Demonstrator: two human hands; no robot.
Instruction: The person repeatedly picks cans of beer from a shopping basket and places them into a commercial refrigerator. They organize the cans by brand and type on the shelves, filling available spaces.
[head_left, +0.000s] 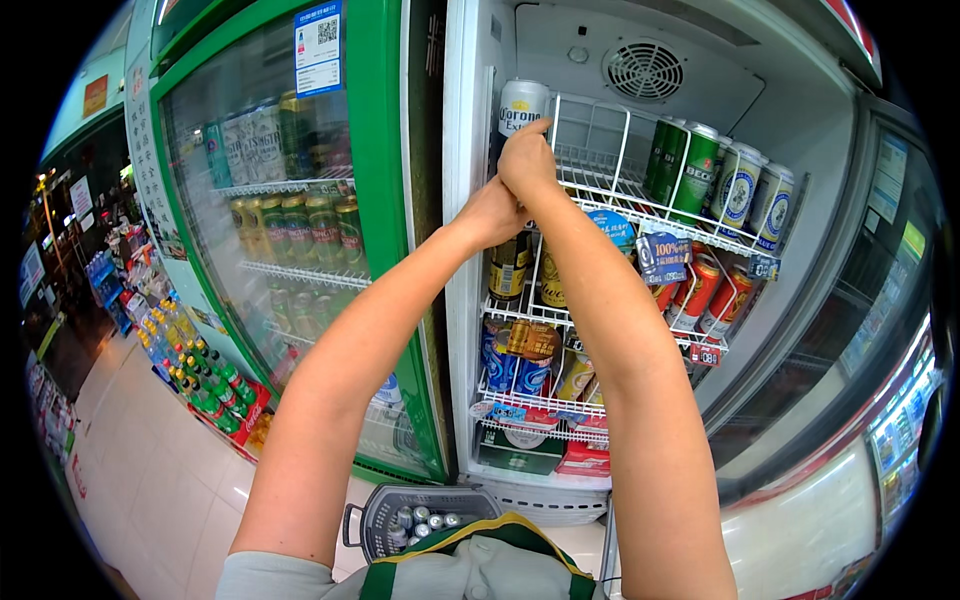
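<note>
A white Corona Extra can (524, 101) stands upright at the left end of the cooler's top wire shelf (600, 176). My right hand (528, 156) is in front of its lower part, one finger lying across the can's printed side. Whether the fingers close around the can is hidden by the back of the hand. Just below, my left hand (493, 213) meets the underside of my right hand at the shelf's front left corner. Its fingertips are out of sight, so what it holds cannot be seen.
Green Beck's cans (696, 174) and white-and-blue cans (739, 184) fill the top shelf's right side. Lower shelves hold red Budweiser cans (694, 292) and blue cans (517, 367). A closed green-framed cooler door (379, 225) is at left. By my feet, a grey basket (367, 517) contains several cans.
</note>
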